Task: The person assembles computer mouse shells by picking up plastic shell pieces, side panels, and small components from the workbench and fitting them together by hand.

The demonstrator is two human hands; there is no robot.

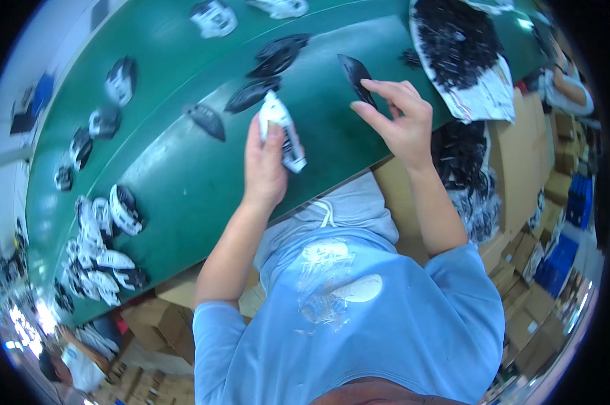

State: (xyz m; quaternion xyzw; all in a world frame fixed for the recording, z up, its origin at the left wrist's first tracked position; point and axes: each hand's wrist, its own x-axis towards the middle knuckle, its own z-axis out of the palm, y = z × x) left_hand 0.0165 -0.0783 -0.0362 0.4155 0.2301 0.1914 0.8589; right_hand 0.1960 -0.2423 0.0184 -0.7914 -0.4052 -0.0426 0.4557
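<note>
Left hand (266, 162) has a firm grip on a white-and-black shell (281, 135) — thumb across its face, fingers wrapped behind, narrow tip pointing away from the wearer. Right hand (407, 125) has thumb and index a little apart, at the lower end of a dark curved plate (352, 73); can't tell if that's a real pinch or only contact. Both hands are over the green table (183, 196), near its front edge, well apart from each other.

Just past the left hand's shell tip: one black plate (247, 96) lying flat. Left of that hand: a dark grey plate (205, 123). A bit farther out, ahead of the left hand: an overlapping pair of black plates (278, 55).

Right hand side: a small black clump (410, 59) just beyond the fingers, then a white sack (497, 98) with a heap of small black parts (457, 40) on it. Beside the right forearm, below table level: a clear plastic bag (477, 206) with more dark pieces.

Well left of the left hand: a pile of white-and-black shells (92, 253). Beyond it, a spaced row of similar shells (103, 123); two white shells (214, 19) sit far ahead.

Farthest right: a co-worker (571, 91) and blue bins (575, 202).
</note>
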